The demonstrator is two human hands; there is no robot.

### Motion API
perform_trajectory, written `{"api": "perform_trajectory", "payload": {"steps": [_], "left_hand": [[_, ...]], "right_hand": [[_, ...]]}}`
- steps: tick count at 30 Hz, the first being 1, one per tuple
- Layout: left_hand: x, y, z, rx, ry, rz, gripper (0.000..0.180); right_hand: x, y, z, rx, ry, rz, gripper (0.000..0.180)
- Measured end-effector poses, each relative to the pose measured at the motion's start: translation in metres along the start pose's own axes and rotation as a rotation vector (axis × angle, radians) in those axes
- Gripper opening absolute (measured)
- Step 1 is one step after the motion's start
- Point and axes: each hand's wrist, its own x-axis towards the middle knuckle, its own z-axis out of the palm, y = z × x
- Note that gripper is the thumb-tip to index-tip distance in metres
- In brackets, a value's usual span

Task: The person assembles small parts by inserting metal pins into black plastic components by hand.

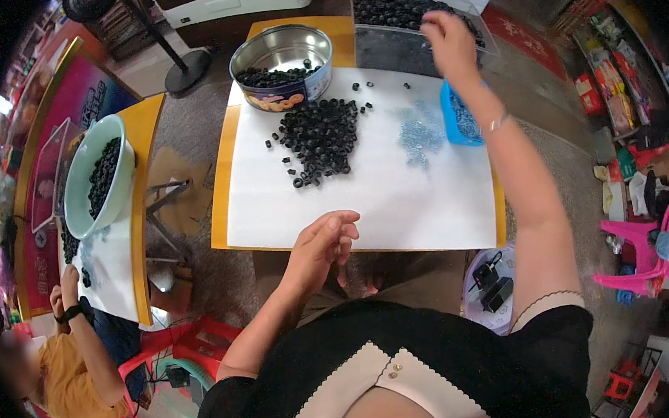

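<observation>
Two bare hands work at different depths over a white sheet [396, 196] spread on a yellow-edged table [220, 186]. Right hand [451, 42]: stretched to the far right, fingers curled downward over the near rim of a clear plastic bin [416, 41] filled with small black rings; whether a ring is pinched between the fingertips cannot be told. Left hand [323, 245]: at the near edge of the sheet, loosely cupped with the fingers bent inward, grasping nothing visible.

Between the hands, a heap of black rings [321, 135] lies on the sheet, far of the left hand and left of the right forearm; the heap runs roughly near-to-far, with strays scattered at its far right. The left hand is nearer to the heap, the right hand to the bin.

Just far of the heap stands a round metal tin [282, 68] partly filled with rings. A patch of small bluish pieces [419, 135] lies right of the heap, beside a blue tray [461, 116] at the sheet's right edge.

At far left, another person in an orange top [66, 387] sits at a second table bearing a pale green bowl [97, 184] of rings.
</observation>
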Motion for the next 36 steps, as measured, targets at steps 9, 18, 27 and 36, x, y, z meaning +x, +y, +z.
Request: {"api": "perform_trajectory", "payload": {"steps": [9,18,27,36], "left_hand": [[0.016,0.002,-0.024,-0.018,0.172,-0.027,0.026],[0.029,-0.003,-0.028,0.034,0.19,-0.081,0.02],[0.023,-0.009,-0.03,0.02,0.215,-0.059,0.019],[0.043,0.0,-0.007,-0.076,0.244,0.139,0.024]], "right_hand": [[0.072,0.087,0.04,-0.344,0.03,-0.28,0.03],[-0.128,-0.077,0.053,0.282,-0.478,-0.064,0.017],[-0.163,-0.088,0.049,0.303,-0.42,0.163,0.019],[-0.201,-0.13,-0.016,1.071,-0.522,0.765,0.019]]}}
